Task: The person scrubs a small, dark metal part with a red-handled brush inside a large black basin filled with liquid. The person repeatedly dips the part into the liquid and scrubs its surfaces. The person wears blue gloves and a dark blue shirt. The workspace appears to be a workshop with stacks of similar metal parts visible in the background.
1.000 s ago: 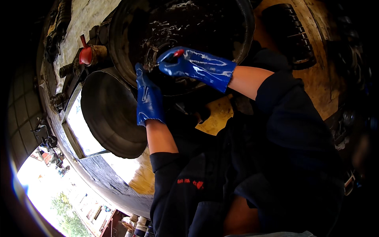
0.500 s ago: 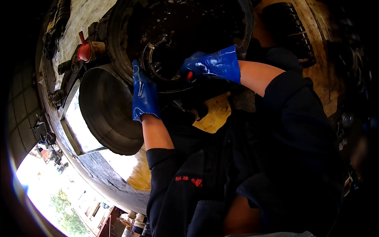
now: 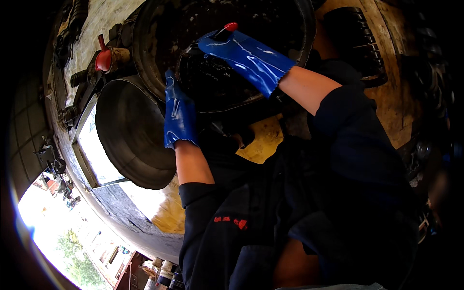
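Observation:
A wide dark basin (image 3: 309, 29) with wet, speckled black contents lies in front of me. In it, nearest me, sits a round, blackened metal part (image 3: 212, 77) with a raised rim. My left hand (image 3: 178, 113), in a blue rubber glove, grips the left edge of this part, its fingers pointing away from me; the fingertips are partly hidden in the dark. My right hand (image 3: 237, 50), gloved the same, is closed around a red-ended tool (image 3: 231, 26) over the part's far side. The tool's working end is hidden under the glove.
An empty-looking dark metal bowl (image 3: 135, 135) leans left of the basin. Beyond it is a cylinder with a red funnel-like piece (image 3: 103, 59). A ribbed black cylindrical part (image 3: 355, 43) lies at the right on a brown surface. A yellow sheet (image 3: 261, 140) is near my body.
My right hand has moved away from me and slightly left with the red-ended tool, from the part's right side to its far side. My left hand has barely moved.

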Demonstrator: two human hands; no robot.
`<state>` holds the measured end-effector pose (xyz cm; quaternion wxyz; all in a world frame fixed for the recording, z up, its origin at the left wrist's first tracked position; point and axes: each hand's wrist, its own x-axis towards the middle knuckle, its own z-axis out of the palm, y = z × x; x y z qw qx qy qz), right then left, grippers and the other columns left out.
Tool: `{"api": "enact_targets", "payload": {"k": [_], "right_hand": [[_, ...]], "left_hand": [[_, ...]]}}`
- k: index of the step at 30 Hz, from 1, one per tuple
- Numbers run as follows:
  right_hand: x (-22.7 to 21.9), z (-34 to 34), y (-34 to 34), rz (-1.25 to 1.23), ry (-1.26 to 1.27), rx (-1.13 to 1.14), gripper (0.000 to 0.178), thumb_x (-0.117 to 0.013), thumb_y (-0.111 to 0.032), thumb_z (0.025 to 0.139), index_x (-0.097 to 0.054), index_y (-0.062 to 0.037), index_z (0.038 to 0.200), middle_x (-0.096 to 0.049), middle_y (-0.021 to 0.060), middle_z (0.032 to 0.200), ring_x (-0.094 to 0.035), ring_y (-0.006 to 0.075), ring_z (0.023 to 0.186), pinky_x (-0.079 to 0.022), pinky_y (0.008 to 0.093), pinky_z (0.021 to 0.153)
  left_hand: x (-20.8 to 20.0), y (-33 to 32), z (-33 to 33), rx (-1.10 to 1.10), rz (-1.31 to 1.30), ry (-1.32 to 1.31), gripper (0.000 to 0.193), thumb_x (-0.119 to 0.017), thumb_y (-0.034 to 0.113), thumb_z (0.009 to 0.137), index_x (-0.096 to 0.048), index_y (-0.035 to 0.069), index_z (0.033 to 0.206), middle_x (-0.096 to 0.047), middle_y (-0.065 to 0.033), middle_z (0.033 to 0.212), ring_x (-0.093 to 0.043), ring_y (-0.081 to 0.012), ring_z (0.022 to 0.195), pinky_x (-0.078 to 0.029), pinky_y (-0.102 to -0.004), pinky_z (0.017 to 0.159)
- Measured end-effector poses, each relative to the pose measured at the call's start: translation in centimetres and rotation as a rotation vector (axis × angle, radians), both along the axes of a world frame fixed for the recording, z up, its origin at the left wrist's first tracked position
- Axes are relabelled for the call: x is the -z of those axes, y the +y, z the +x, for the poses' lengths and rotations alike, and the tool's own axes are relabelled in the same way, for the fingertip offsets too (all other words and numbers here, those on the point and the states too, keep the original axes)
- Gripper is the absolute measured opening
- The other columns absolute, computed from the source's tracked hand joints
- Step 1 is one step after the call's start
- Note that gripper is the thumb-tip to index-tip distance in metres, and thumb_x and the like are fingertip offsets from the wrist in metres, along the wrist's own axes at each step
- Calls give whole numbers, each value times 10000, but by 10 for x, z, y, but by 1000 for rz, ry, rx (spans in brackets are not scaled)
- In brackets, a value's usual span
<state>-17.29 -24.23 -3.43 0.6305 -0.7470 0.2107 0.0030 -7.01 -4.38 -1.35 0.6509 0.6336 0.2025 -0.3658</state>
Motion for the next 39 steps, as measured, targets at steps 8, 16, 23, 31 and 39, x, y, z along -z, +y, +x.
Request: {"api": "enact_targets", "payload": {"k": [8, 16, 23, 31, 39], "right_hand": [[-3, -13, 54, 110, -90, -133, 283, -668, -279, 978, -735, -96, 1184, -768, 98, 1049, -738, 201, 970, -617, 350, 890], [23, -39, 46, -303, -61, -622, 329, -672, -273, 912, -727, -162, 1218, -746, 106, 1163, -715, 310, 1069, -568, 437, 944], [40, -37, 10, -559, 281, -821, 364, -738, -379, 867, -742, -224, 1196, -739, 41, 1194, -701, 264, 1120, -555, 420, 985], [-8, -22, 12, 32, -59, -240, 269, -639, -272, 987, -758, -108, 1164, -764, 123, 1070, -739, 249, 987, -601, 415, 918], [34, 41, 16, -111, -137, -131, 223, -586, -255, 1001, -722, -115, 893, -686, 37, 782, -663, 146, 723, -553, 301, 677]], "left_hand": [[-5, 2, -3, -6, 38, 2, 769, -498, 624, 1003, -481, 44, 1507, -542, -189, 1480, -560, -354, 1293, -463, -486, 1103], [-8, -4, -4, -3, 57, 7, 781, -510, 632, 995, -475, 48, 1513, -536, -189, 1486, -555, -354, 1300, -464, -489, 1101], [-3, -15, 1, 6, 42, 6, 793, -520, 638, 989, -470, 51, 1518, -530, -188, 1492, -551, -354, 1307, -465, -492, 1099], [-5, -17, 3, -10, 56, -5, 806, -532, 646, 981, -464, 55, 1524, -524, -187, 1498, -546, -354, 1315, -467, -495, 1097], [18, -24, 13, -71, 120, 7, 762, -568, 559, 995, -436, 37, 1535, -565, -177, 1447, -579, -316, 1275, -486, -465, 1092]]}}
